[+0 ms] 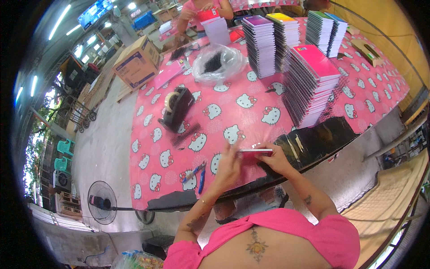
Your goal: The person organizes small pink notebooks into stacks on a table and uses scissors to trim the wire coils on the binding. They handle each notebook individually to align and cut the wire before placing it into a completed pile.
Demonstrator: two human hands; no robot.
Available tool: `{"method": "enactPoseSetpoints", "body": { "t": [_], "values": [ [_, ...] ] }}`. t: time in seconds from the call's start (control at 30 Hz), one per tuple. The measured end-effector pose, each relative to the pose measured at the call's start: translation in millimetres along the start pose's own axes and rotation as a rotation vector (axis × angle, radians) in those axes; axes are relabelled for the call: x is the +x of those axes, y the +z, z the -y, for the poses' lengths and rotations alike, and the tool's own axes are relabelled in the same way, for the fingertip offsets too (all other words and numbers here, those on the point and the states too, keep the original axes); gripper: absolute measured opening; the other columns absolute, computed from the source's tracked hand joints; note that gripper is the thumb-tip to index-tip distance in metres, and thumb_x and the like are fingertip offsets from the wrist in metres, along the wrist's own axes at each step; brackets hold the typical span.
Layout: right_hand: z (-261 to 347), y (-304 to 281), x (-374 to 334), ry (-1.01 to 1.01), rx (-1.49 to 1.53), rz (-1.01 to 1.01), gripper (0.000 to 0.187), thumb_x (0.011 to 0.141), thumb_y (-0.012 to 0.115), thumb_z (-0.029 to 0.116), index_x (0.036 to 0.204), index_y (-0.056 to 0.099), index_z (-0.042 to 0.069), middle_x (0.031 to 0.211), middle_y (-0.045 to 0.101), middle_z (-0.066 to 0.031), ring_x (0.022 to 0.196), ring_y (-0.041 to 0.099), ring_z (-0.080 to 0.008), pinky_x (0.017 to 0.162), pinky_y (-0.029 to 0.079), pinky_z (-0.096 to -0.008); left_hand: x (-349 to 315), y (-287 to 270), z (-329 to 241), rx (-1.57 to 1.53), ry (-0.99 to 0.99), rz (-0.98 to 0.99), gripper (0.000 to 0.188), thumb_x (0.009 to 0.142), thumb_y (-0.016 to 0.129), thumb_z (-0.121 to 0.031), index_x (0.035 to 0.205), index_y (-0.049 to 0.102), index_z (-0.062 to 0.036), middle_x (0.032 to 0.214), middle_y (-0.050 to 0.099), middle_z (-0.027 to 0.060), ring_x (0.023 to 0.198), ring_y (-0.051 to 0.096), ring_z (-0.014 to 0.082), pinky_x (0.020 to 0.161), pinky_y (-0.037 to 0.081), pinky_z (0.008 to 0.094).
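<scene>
Near the table's front edge, my right hand (pixel 278 161) grips the right end of a thin pink notebook (pixel 254 154), seen almost edge-on. My left hand (pixel 229 165) is at the notebook's left end; motion smears its fingers, so their hold is unclear. Left of that hand, blue-handled pliers (pixel 201 178) lie on the table. Farther back are loose black binding coils (pixel 186 136) and a black tape dispenser (pixel 177 108). A tall stack of pink spiral notebooks (pixel 315 67) stands right of and beyond my hands, its coils sticking out at the side.
More spiral-notebook stacks, purple (pixel 260 47), yellow (pixel 283 38) and green (pixel 319 33), stand behind. A clear plastic bag (pixel 235 65) holds black coils. Across the table, a person's hands (pixel 188 14) are at a red-covered stack. A black mat (pixel 322 139) covers the front edge; a fan (pixel 102 202) stands left.
</scene>
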State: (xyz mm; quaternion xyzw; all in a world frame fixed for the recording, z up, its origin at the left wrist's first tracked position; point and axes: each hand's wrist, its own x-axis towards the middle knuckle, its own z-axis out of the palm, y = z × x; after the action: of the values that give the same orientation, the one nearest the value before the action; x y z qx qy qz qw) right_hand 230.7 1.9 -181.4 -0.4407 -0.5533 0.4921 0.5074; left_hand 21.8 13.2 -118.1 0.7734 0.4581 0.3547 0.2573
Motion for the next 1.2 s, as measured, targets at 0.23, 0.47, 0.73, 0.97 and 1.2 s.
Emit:
{"method": "enactPoseSetpoints", "body": {
  "t": [0.23,0.47,0.73,0.97,1.2],
  "values": [
    [12.3,8.5,-3.4,0.06,0.103,-0.038,0.025,0.086,0.071,0.002,0.111,0.067,0.002,0.091,0.067,0.0011,0.083,0.061,-0.0065,0.072,0.051,-0.0229,1.1,-37.2,16.0,-0.075,-0.115,-0.183,0.037,0.101,0.052,-0.017,0.132,0.04,-0.0006,0.086,0.059,0.0138,0.072,0.058,0.0213,0.068,0.05,0.0358],
    [4.9,7.7,-5.5,0.015,0.044,-0.053,0.024,0.086,0.071,0.002,0.11,0.068,0.002,0.085,0.066,0.0023,0.076,0.059,-0.0054,0.068,0.05,-0.0221,-11.3,-34.2,15.8,-0.12,-0.089,-0.023,0.018,0.097,0.06,-0.016,0.107,0.063,-0.0008,0.082,0.064,0.0107,0.062,0.067,0.0158,0.052,0.049,0.0277],
    [1.9,5.8,-3.8,0.036,0.065,-0.061,0.023,0.087,0.071,0.002,0.11,0.068,0.001,0.085,0.066,0.0027,0.075,0.058,-0.0043,0.066,0.049,-0.0214,-4.8,-32.2,19.9,-0.157,-0.091,-0.046,0.014,0.093,0.065,-0.011,0.101,0.066,-0.0007,0.082,0.063,0.0108,0.058,0.064,0.0143,0.051,0.048,0.0266],
    [2.3,3.4,-2.7,0.03,0.077,-0.047,0.023,0.086,0.071,0.002,0.109,0.068,0.002,0.09,0.067,0.0022,0.08,0.06,-0.0051,0.07,0.05,-0.0215,-2.4,-26.6,25.4,0.019,0.095,-0.197,0.014,0.089,0.068,-0.008,0.1,0.065,-0.0011,0.083,0.062,0.0109,0.063,0.063,0.0176,0.053,0.049,0.0284],
    [7.9,-1.9,-6.9,0.052,0.184,0.02,0.023,0.086,0.073,0.005,0.107,0.067,0.0,0.091,0.067,0.0013,0.083,0.06,-0.0064,0.074,0.051,-0.0234,-1.4,-42.7,17.2,-0.015,0.093,0.004,0.022,0.089,0.068,-0.009,0.11,0.063,-0.0031,0.088,0.062,0.0092,0.066,0.061,0.0172,0.061,0.05,0.0309]
  ]
}}
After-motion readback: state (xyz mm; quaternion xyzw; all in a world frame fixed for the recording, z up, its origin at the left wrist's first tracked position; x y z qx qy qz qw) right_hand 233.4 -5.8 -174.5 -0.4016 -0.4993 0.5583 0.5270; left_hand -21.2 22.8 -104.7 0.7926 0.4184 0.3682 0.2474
